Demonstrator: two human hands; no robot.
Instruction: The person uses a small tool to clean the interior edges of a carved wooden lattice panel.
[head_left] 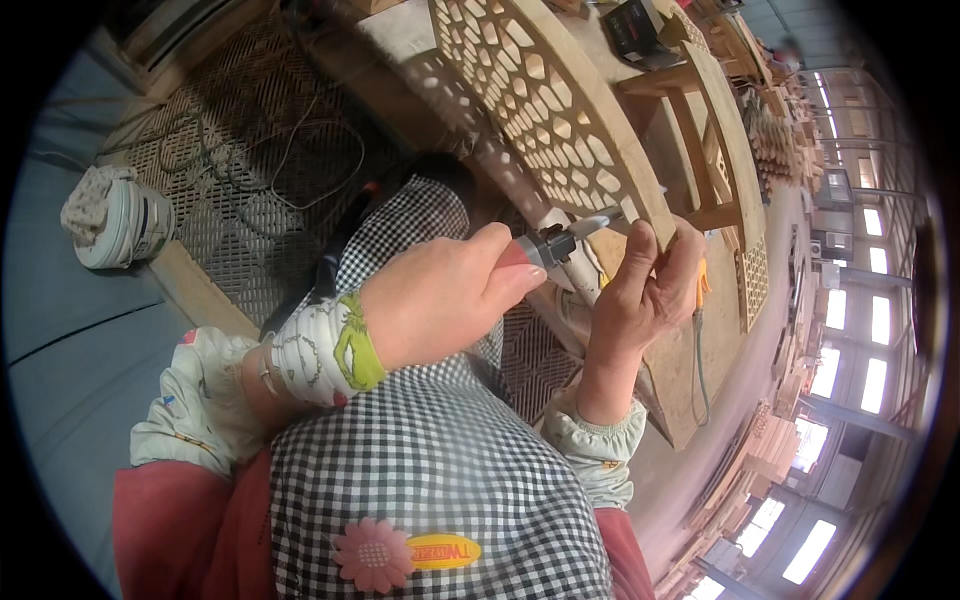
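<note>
My left hand [440, 300] is closed around the red and grey handle of a slim hand tool [555, 243]. The tool has a black collar and a narrow grey tip. Its tip points right, toward the lower end of a curved wooden lattice panel [548, 100] with many rounded cut-out holes. Whether tip and wood touch I cannot tell. My right hand [650, 285] grips that lower end of the panel's thick rim, thumb on the near side and fingers bent round it. The panel stands tilted, running up and away from me.
A second wooden frame [735, 150] stands on the right over a board-topped surface [670, 385], near an orange tool [703, 285] with a cord. A black box [635, 35] lies behind. At far left, a white bucket [120, 222] stands near slatted flooring [240, 200] crossed by loose cables.
</note>
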